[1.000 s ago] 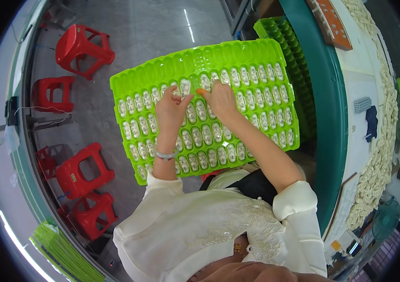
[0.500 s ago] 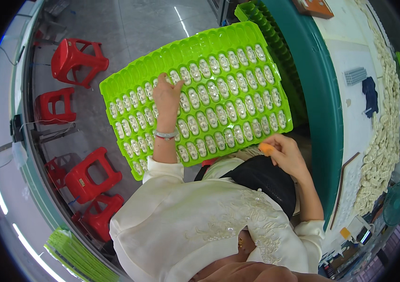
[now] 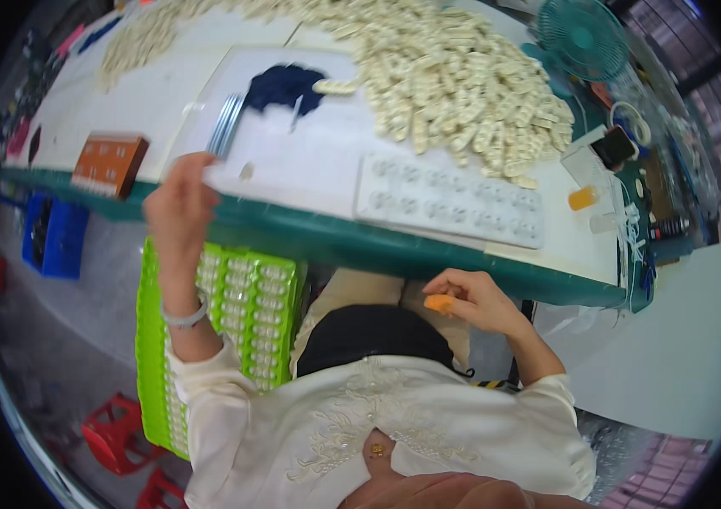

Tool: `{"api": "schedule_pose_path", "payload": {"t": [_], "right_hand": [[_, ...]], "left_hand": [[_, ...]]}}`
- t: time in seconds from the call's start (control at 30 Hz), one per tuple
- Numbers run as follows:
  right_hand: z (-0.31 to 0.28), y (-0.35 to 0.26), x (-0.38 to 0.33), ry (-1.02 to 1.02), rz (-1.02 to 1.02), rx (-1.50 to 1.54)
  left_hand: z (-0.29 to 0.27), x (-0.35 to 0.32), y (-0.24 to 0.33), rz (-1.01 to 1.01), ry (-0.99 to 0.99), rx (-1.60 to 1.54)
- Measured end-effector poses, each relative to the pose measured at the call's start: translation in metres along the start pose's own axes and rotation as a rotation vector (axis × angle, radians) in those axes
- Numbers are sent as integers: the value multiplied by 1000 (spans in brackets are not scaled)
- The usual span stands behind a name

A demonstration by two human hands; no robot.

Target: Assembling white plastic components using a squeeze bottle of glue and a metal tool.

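My left hand (image 3: pixel 182 204) is raised over the table's near edge, close to a bundle of thin silvery rods (image 3: pixel 226 125). Motion blurs its fingers, so whether they grip anything does not show. Above my lap, my right hand (image 3: pixel 481 299) pinches a small orange piece (image 3: pixel 439 303) between thumb and fingers; its exact kind is unclear. To my left, partly under my left arm, the bright green tray (image 3: pixel 149 339) carries rows of small whitish oval pieces. A white panel with paired round hollows (image 3: pixel 449 204) lies on the table in front of me.
A large heap of cream elongated pieces (image 3: pixel 454 76) covers the table's far middle. Dark blue cloth (image 3: pixel 284 87) lies beyond the rods. An orange-brown box (image 3: pixel 110 164) stands at the left edge, a green fan (image 3: pixel 583 38) at the far right. Red stools (image 3: pixel 119 433) are on the floor.
My view and body have turned right, from the green tray toward the table. My left hand has left the tray's pieces and risen above the table edge. The right hand keeps the orange piece.
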State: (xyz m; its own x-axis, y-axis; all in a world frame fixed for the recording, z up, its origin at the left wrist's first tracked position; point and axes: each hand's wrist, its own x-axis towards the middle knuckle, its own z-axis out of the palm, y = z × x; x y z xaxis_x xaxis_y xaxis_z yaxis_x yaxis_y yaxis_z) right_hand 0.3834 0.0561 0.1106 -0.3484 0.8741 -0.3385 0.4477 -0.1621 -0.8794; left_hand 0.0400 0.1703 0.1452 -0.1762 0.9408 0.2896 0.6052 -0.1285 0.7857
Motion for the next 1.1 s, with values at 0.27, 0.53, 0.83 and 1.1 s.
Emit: {"api": "schedule_pose_path", "payload": {"t": [0.27,0.53,0.83,1.1], "right_hand": [[-85,-9,50,638,-573,-737],[-116,-15,166,559,-713,-968],[-146,8,134,648,-446,-117],[-83,5,74,427,-366,-199]], "left_hand": [[191,110,71,817,-616,259],[200,98,67,703,-692,112],[193,73,56,537,-477,37],[205,78,34,515,-433,-76]]}}
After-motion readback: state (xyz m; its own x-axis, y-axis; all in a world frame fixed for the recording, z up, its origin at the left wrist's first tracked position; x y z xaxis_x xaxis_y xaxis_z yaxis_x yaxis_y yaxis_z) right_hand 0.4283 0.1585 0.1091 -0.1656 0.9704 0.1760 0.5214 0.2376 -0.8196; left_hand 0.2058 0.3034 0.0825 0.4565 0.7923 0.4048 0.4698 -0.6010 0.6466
